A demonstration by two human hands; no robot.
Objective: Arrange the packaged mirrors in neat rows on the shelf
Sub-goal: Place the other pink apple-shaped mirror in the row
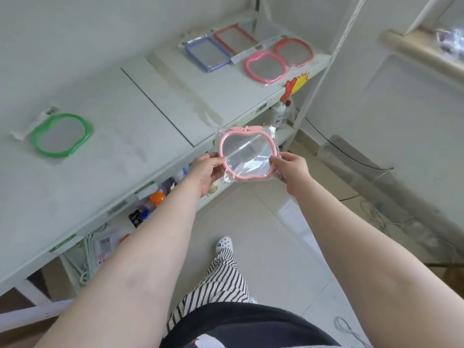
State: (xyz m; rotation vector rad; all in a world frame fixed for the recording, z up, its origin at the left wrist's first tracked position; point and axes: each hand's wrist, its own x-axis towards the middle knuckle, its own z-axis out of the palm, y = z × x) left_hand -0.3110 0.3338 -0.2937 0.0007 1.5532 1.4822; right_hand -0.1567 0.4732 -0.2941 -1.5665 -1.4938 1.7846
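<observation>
I hold a pink apple-shaped mirror (247, 153) in its clear plastic bag out in front of me, just off the front edge of the white shelf (155, 136). My left hand (208, 169) pinches its left rim and my right hand (291, 169) pinches its right rim, both closed on the packaging. On the shelf, a green mirror (61, 134) lies alone at the left. Far at the right end lie 4 more: a blue mirror (208, 54), a red rectangular mirror (234, 37), a pink mirror (266, 67) and a red rounded mirror (293, 51), close together in 2 short rows.
</observation>
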